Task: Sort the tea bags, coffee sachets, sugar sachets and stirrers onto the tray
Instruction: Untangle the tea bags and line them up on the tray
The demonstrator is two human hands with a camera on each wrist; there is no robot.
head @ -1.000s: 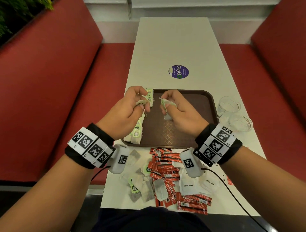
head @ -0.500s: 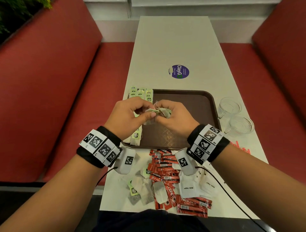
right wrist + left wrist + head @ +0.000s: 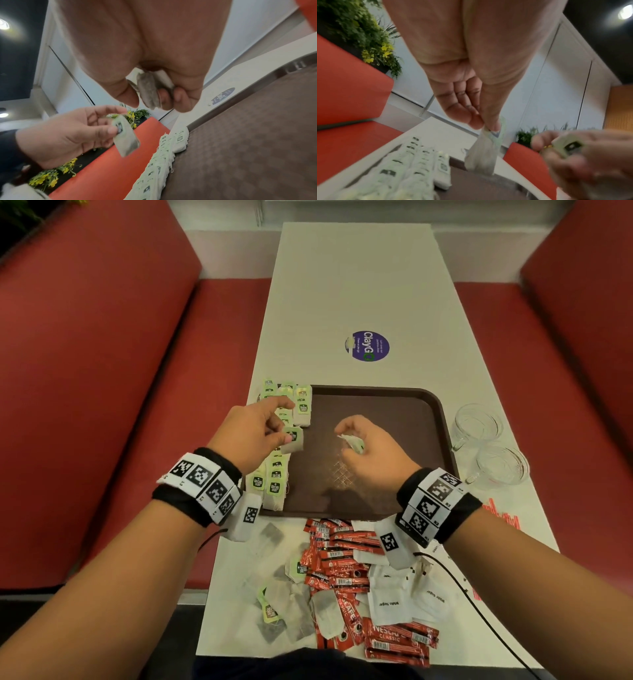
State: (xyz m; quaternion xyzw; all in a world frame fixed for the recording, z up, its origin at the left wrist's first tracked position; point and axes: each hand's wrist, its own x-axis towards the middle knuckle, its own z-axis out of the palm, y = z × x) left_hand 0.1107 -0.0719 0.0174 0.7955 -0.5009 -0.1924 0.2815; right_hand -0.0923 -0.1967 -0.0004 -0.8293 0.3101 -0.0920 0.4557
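Observation:
A brown tray [image 3: 394, 405] lies across the white table. Rows of green-tagged tea bags [image 3: 276, 470] line its left edge, seen blurred in the left wrist view as tea bags [image 3: 406, 162]. My left hand [image 3: 260, 429] pinches one tea bag [image 3: 293, 440] by its top, hanging just above those rows; the same tea bag [image 3: 482, 155] dangles from thumb and finger. My right hand [image 3: 363, 446] hovers over the tray's middle, fingers curled round other tea bags [image 3: 149, 90]. Loose tea bags [image 3: 284, 607], red coffee sachets [image 3: 342, 563] and white sugar sachets [image 3: 394, 601] lie heaped near the table's front edge.
Two clear glass cups [image 3: 479, 422] [image 3: 503, 465] stand right of the tray. Red stirrers [image 3: 503, 515] lie by my right wrist. A purple round sticker [image 3: 370, 346] marks the table beyond the tray. Red bench seats [image 3: 137, 405] flank the table.
My hands were together over the tray's left side, working on tea bags. They have drawn apart: the left now holds one tea bag over the rows, the right keeps the others.

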